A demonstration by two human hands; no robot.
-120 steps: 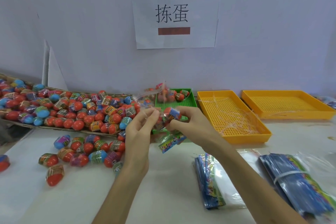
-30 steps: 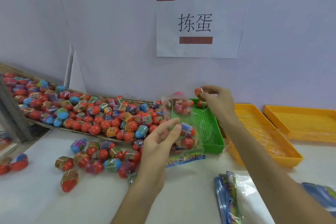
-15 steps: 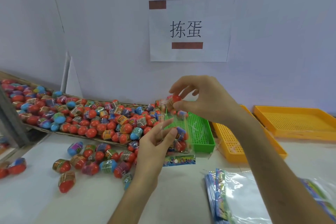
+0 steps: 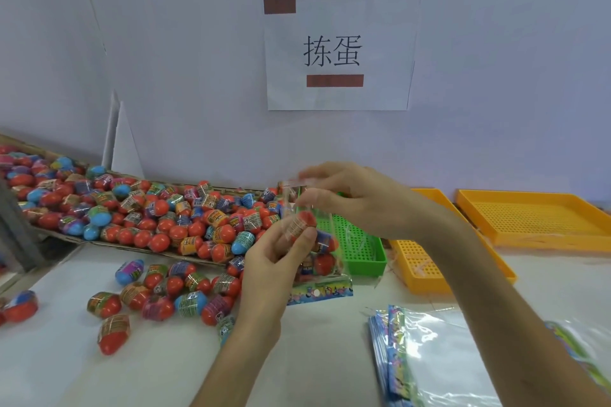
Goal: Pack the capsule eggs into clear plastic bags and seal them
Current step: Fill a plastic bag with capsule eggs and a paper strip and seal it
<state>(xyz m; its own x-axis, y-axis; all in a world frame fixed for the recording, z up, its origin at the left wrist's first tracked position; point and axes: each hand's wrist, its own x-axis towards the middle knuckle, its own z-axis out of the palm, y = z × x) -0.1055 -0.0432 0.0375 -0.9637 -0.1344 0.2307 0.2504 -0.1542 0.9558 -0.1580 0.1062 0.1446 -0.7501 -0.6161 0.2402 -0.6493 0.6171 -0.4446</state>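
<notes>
The left hand (image 4: 276,261) holds 1 clear bag (image 4: 317,241) upright above the counter (image 4: 314,357), several capsule eggs (image 4: 325,263) inside; the right hand (image 4: 357,198) pinches its open top. Sealing is not yet done, and many loose eggs (image 4: 158,218) and empty bags (image 4: 426,360) remain.

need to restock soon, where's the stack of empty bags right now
In the head view the stack of empty bags lies flat on the table at lower right, under the right forearm and in front of the nearer yellow tray.
</notes>
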